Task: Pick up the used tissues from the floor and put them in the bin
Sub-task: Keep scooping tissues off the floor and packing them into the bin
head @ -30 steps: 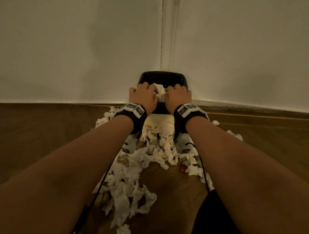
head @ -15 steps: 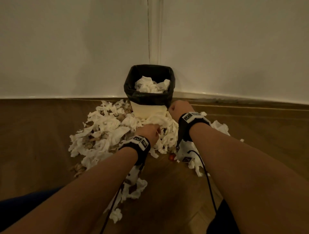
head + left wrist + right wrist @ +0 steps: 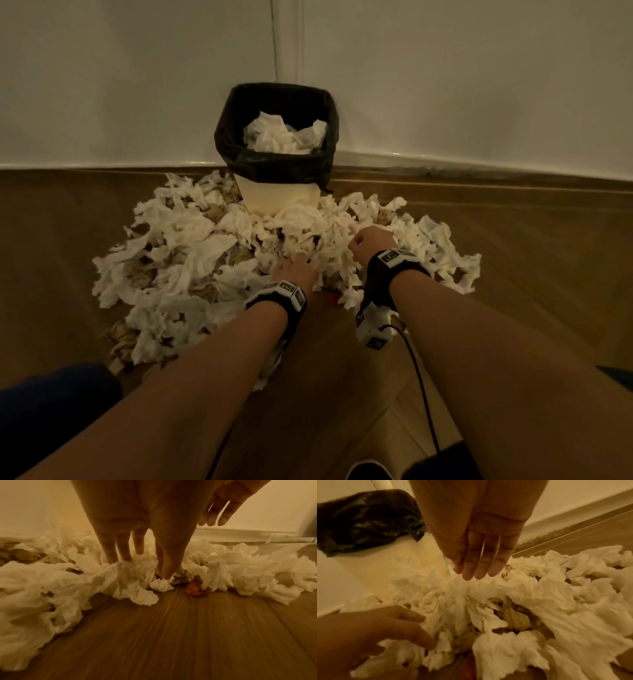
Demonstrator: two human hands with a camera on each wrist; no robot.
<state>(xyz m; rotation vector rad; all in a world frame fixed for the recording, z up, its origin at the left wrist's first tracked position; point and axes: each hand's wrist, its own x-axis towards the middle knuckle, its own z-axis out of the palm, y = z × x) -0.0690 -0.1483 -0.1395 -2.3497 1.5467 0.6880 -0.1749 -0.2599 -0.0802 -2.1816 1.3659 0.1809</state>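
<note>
Big heap of crumpled white used tissues (image 3: 191,260) on the brown wood floor (image 3: 51,222), spread around the base of the cream bin w/ black plastic liner (image 3: 275,161); a few tissues already inside, bin stands in the wall corner. Some brown paper scraps and a small orange-red bit (image 3: 194,588) mixed into the pile.

Left hand (image 3: 296,270) is on the near edge of the heap, fingers straight, tips pressing into tissue, grip wide, nothing held. Right hand (image 3: 371,245) is over the pile just in front of the bin, fingers extended and together in the wrist view, grip also wide, nothing held.

Step in hand, prob: gather next bunch. To do well: bring both hands in from opposite sides, scoop under, compress so loose bits don't trail. Tissue is light and snags, so lift straight up, clear the liner rim, then drop. Avoid nudging the bin.
</note>
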